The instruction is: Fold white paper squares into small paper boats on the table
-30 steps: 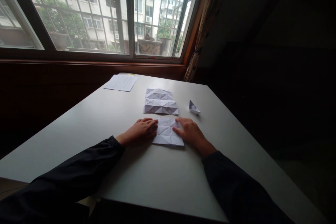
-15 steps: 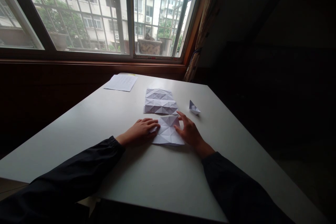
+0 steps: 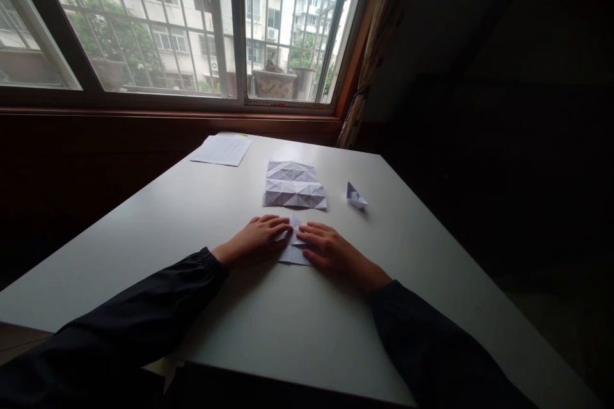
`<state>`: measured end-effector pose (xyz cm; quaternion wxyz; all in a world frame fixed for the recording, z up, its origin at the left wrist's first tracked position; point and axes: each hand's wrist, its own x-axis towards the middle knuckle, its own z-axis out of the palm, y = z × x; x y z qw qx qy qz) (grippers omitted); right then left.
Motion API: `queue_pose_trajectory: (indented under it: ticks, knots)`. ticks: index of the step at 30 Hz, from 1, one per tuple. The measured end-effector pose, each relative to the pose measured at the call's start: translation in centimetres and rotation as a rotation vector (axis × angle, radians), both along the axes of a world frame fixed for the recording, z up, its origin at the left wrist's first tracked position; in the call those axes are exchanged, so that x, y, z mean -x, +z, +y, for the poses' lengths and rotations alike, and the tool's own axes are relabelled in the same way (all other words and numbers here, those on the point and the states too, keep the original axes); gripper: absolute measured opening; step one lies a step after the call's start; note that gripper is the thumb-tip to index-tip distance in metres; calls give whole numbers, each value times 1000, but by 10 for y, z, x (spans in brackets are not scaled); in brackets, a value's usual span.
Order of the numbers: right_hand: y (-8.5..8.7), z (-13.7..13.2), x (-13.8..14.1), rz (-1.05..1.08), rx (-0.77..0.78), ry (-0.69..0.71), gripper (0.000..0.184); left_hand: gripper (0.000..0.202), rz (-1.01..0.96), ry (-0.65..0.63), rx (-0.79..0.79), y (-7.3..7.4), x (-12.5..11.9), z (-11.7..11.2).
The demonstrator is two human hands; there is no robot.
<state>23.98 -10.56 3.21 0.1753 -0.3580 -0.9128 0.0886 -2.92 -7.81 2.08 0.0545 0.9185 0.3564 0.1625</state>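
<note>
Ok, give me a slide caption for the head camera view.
Left hand and right hand rest on a creased paper sheet on a white table, near a small paper boat.

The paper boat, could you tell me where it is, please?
In the head view, the paper boat sits right of the creased paper sheets.

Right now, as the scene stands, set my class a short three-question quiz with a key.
1. Which is nearer the paper boat: the left hand or the right hand?
2. True or false: the paper boat stands on the printed page.
3. What lies between the two hands?

Key:
1. The right hand.
2. False: it stands apart from the page, on the white table.
3. A creased paper sheet.
</note>
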Motion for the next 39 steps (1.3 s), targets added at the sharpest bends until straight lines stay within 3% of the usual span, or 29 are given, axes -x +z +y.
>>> queue_pose_trajectory:
  ticks: [12, 21, 29, 39]
  knots:
    - [2, 0, 0, -20, 21, -10, 49, 45, 22, -5, 2, -1, 1, 1]
    - [-1, -3, 2, -55, 52, -2, 52, 45, 18, -127, -27, -10, 3, 5]
    - [-11, -1, 6, -123, 72, -22, 57, 55, 47, -107, 11, -7, 4, 6]
    - [-5, -6, 17, -142, 54, -65, 61, 71, 73, -100, 96, -8, 2, 14]
